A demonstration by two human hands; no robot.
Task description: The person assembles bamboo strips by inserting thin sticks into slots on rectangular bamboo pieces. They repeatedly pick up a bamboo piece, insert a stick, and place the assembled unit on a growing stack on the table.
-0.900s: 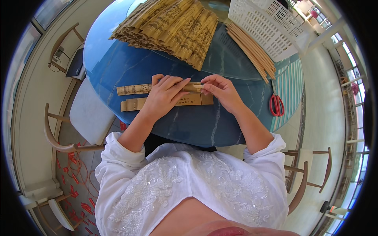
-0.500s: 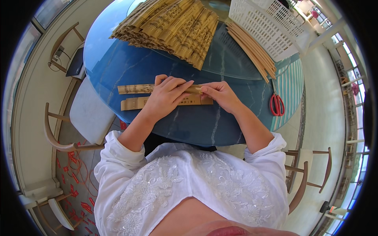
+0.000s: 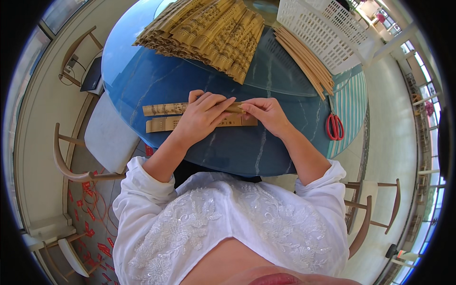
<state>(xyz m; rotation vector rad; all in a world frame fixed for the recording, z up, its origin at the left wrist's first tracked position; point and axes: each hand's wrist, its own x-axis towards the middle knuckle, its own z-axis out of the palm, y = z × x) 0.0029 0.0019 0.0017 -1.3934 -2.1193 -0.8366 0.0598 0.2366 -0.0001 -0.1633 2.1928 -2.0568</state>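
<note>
My left hand (image 3: 204, 114) lies over a long, narrow brown printed paper sleeve (image 3: 164, 109), its fingers bent onto it and pointing right. At the sleeve's right end, my right hand (image 3: 266, 115) pinches it between thumb and fingers. The two hands nearly touch at the fingertips, and part of the sleeve is hidden beneath the left one. Just nearer to me lies a second flat brown strip (image 3: 161, 124) with dark print, partly covered by my left hand and wrist. Both rest on the blue marbled table (image 3: 228, 149).
A large fanned pile of printed sleeves (image 3: 204, 35) covers the far left. Several thin wooden sticks (image 3: 304, 59) lie beside a white plastic basket (image 3: 323, 35) at the far right. Red-handled scissors (image 3: 334, 127) sit near the right edge. Chairs (image 3: 107, 135) stand around the table.
My right fingers have shifted slightly at the sleeve's end. Otherwise the hands and the strips stay almost where they were.
</note>
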